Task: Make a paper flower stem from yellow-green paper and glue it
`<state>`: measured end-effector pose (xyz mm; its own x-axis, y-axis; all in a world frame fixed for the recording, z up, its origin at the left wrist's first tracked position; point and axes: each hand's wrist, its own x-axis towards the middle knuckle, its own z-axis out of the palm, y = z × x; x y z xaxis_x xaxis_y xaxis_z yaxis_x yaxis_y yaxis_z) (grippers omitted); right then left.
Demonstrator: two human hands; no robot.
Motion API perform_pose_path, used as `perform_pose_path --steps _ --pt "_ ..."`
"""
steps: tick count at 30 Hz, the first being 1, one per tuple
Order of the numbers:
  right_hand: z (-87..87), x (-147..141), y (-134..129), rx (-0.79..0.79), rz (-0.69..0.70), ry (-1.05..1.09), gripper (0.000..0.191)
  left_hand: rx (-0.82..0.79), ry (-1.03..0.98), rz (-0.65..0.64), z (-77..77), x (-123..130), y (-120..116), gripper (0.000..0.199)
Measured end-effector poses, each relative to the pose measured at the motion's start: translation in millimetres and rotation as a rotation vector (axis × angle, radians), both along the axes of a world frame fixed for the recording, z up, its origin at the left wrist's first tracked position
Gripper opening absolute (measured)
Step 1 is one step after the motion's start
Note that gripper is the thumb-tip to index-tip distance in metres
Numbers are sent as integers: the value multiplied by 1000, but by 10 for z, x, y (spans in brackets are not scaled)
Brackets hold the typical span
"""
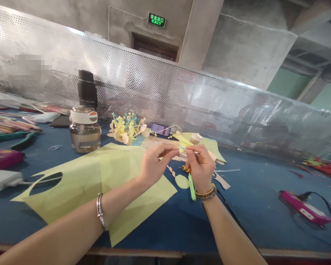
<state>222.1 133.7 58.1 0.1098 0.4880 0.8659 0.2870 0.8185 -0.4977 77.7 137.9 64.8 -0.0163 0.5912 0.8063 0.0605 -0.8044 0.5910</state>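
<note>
My left hand [157,162] and my right hand [200,165] meet near the middle of the table, fingertips pinched close together. Between them is a small yellow piece with a thin blue strip [183,146], apparently paper, gripped from both sides. Below the right hand lie a light-green pen or marker [191,187] and a pale-green round piece [182,181]. Large yellow-green paper sheets [124,162] spread under my left hand and forearm, one with a curved hole cut out. Behind stands a cluster of yellow and blue paper shapes [127,127].
A lidded jar of liquid [85,134] and a black bottle [87,90] stand left of the paper cluster. A phone [160,129] lies behind the hands. Purple power strips [305,208] sit at both sides. A perforated metal screen [154,88] borders the back.
</note>
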Motion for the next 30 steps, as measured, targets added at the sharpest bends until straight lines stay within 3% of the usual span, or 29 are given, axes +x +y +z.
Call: perform_pose_path --steps 6,17,30 --pt "-3 14 9 11 52 -56 5 86 79 -11 -2 -44 38 7" --pt "37 6 -64 126 -41 -155 9 307 180 10 7 -102 74 10" --pt "52 -14 -83 126 -45 -169 9 321 196 14 26 -99 61 10"
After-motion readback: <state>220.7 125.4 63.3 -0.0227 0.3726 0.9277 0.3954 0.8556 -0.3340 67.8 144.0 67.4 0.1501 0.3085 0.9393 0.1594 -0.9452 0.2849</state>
